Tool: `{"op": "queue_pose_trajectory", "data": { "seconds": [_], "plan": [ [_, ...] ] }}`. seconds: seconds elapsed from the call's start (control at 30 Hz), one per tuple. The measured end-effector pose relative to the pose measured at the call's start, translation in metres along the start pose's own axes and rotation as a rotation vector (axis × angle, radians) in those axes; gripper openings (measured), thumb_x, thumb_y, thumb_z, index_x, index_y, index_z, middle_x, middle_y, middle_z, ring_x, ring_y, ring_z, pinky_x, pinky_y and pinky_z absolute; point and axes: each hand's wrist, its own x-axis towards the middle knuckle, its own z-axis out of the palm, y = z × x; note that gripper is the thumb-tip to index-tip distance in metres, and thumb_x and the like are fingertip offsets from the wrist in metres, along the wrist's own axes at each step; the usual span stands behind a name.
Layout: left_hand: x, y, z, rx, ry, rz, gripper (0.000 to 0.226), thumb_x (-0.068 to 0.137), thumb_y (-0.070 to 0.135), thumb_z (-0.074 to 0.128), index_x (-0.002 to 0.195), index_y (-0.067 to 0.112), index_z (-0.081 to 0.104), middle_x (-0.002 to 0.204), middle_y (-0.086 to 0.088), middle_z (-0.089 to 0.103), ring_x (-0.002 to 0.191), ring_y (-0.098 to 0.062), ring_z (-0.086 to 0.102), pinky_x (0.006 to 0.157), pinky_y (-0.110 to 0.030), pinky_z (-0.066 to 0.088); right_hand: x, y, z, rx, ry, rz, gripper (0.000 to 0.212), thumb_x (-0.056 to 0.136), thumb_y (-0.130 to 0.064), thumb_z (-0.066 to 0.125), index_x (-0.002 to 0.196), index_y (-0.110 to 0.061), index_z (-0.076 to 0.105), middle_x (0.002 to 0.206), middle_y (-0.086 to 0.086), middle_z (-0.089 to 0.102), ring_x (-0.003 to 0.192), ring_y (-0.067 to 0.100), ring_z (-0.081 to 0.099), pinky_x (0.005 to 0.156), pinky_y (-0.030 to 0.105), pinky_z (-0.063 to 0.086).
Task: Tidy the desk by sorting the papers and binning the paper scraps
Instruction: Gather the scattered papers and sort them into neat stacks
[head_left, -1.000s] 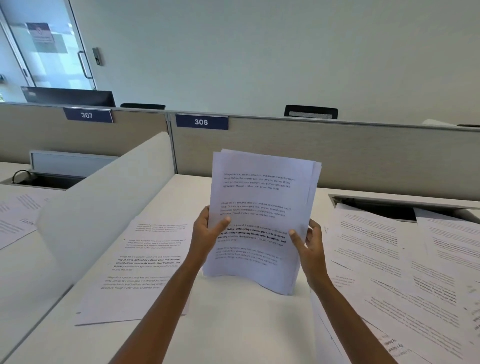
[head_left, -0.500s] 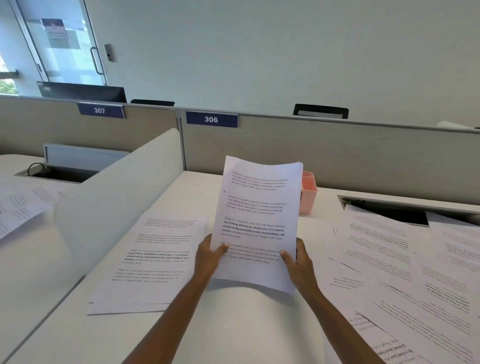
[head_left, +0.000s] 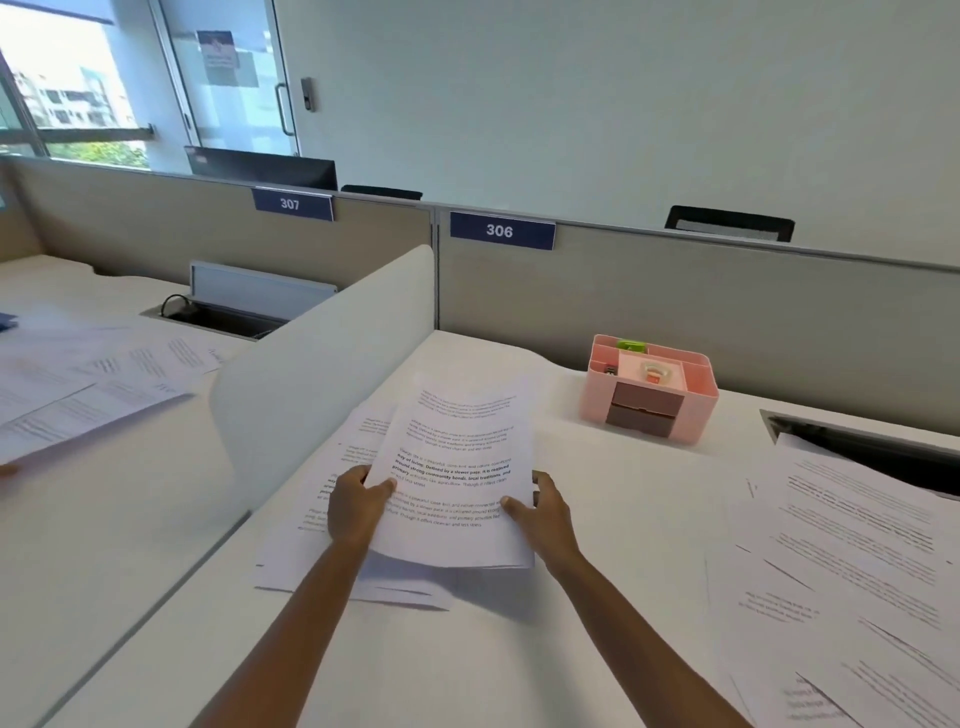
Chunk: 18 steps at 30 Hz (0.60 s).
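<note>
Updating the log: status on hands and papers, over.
Left hand and right hand grip the paper stack. Stack over the desk pile. Loose sheets spread at right.

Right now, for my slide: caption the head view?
Left hand and right hand hold a paper stack over sheets on the desk.

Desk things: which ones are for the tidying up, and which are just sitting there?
For the job: the paper stack, gripped by the left hand and the right hand; the pile under it; the loose sheets on the right.

Just lying about: the pink organiser; the 306 sign; the white divider.
</note>
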Motion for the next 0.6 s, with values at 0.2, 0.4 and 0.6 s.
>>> {"op": "queue_pose_trajectory", "data": {
  "seconds": [0.2,0.4,0.6],
  "plan": [
    [0.017,-0.02,-0.03,0.332,0.05,-0.097,0.047,0.087,0.023,0.063,0.13,0.007,0.052,0.133,-0.018,0.051,0.124,-0.037,0.043,0.1,-0.043,0.039,0.003,-0.001,0.042,-0.045,-0.106,0.046,0.04,0.086,-0.008,0.061,0.122,-0.003,0.046,0.125,0.013,0.058,0.11,0.028,0.057,0.094,0.033,0.046],
    [0.027,-0.036,-0.047,0.428,0.055,-0.197,0.057,0.08,0.015,0.066,0.133,0.012,0.045,0.135,-0.02,0.036,0.127,-0.037,0.037,0.105,-0.042,0.033,0.0,0.007,0.064,-0.223,-0.126,0.082,0.041,0.086,-0.017,0.061,0.121,0.0,0.047,0.125,0.016,0.051,0.113,0.03,0.053,0.096,0.036,0.045],
    [0.037,-0.034,-0.043,0.395,0.005,-0.174,0.062,0.077,0.011,0.068,0.132,0.0,0.042,0.136,-0.021,0.043,0.128,-0.036,0.039,0.105,-0.042,0.036,-0.001,0.007,0.068,-0.356,-0.108,0.094,0.047,0.087,-0.023,0.059,0.124,0.0,0.043,0.127,0.018,0.04,0.121,0.033,0.044,0.1,0.036,0.042]
  ]
}}
